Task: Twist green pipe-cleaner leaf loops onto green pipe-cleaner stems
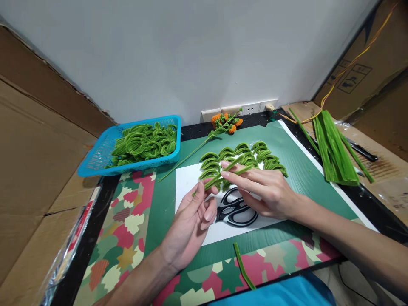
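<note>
My left hand (193, 214) pinches the lower end of a folded green pipe cleaner (213, 181) between thumb and forefinger, palm turned up. Two fuzzy strands rise from that pinch toward my right hand (269, 187). Its fingers are stretched along and against the strands, one strand passing between them; its thumb is hidden. Behind the hands, several rows of curved green pipe-cleaner loops (262, 149) lie on a white sheet (188, 182) and the green mat beyond it. Black-handled scissors (236, 214) rest on the sheet beneath my hands, their blades hidden by my left hand.
A blue basket (95, 168) of green loops stands at the back left. Near the wall lies an orange-flowered stem (212, 135). Straight green pipe cleaners (334, 153) and a dark-handled tool (363, 149) are at right. One short strip (242, 267) lies at the front edge.
</note>
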`<state>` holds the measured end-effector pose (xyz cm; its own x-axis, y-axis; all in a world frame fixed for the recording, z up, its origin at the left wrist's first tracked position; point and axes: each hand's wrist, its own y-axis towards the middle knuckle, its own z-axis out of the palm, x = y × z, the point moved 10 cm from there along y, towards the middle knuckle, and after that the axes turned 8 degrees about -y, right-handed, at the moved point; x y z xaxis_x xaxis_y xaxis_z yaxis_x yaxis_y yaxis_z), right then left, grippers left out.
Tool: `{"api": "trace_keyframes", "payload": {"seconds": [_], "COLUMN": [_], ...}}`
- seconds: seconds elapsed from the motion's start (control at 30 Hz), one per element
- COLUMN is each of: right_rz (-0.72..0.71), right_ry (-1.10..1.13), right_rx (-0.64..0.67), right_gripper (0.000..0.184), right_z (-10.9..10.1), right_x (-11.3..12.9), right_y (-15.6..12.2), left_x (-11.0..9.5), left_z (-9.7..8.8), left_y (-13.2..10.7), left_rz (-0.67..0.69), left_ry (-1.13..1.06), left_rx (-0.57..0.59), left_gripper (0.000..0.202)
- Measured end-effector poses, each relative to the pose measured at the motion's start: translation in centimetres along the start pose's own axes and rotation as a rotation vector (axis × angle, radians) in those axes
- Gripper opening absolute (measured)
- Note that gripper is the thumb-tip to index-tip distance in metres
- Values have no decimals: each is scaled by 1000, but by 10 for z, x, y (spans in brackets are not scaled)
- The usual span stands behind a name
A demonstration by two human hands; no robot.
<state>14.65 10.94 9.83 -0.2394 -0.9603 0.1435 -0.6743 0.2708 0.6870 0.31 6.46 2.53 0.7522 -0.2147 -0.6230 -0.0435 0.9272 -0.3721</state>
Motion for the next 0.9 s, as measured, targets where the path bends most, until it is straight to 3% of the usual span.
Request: {"api": "trace_keyframes", "payload": {"seconds": [0.23, 0.5, 0.63, 0.9], "right_rz": [-70, -92, -88, -91], "right_ry": [44, 30, 54, 30], "right_rx": [-6, -6, 14, -4], "right_gripper": [63, 62, 65, 59], "right_z": [-2, -2, -3, -3], "right_x": [7, 11, 12, 11], "right_y": [3, 3, 3, 4], "left_x": [-3, -12, -12, -18], "left_z": [-8, -5, -7, -13], "left_y": [2, 3, 2, 1], "left_rz": [65, 169, 157, 191], "left_ry": [94, 188, 297, 415], "left_rx": [-104, -62, -50, -100], "left_gripper": [46, 39, 37, 37]}}
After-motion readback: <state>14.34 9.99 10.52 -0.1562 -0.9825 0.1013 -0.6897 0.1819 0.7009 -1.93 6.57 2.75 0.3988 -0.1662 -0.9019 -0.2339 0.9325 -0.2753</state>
